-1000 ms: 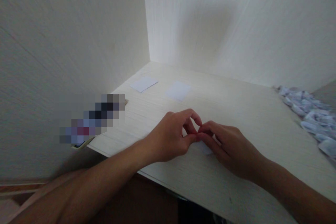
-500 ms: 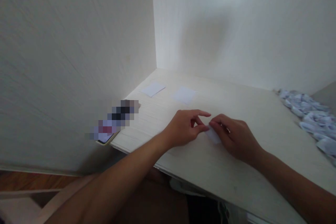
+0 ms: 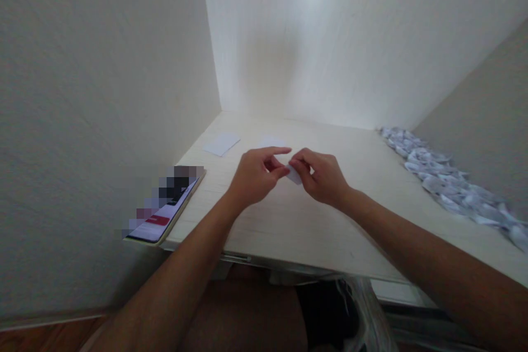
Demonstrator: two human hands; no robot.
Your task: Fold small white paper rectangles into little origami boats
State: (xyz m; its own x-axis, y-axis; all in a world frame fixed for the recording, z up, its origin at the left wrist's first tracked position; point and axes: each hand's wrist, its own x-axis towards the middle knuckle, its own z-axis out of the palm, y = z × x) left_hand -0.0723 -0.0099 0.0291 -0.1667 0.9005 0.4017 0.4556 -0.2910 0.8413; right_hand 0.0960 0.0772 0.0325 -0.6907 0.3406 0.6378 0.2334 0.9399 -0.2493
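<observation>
A small piece of white paper (image 3: 294, 175) is held between my two hands, above the table. My left hand (image 3: 258, 176) pinches its left edge at the thumb, with the index finger stretched out over the top. On the other side my right hand (image 3: 324, 177) grips the paper between thumb and bent fingers, covering part of it. Behind them, a flat white paper sheet (image 3: 221, 144) lies at the back left. A second paper sheet (image 3: 270, 142) shows only partly past my left hand.
A phone (image 3: 159, 221), partly pixelated, lies along the left edge of the white table (image 3: 264, 231). Several folded or crumpled white paper pieces (image 3: 443, 176) form a long pile on the right. Walls (image 3: 289, 66) enclose the left, back and right sides.
My view has shifted, so the table and paper pile sit further left. Both hands keep their grip on the small paper and now partly cover the second sheet.
</observation>
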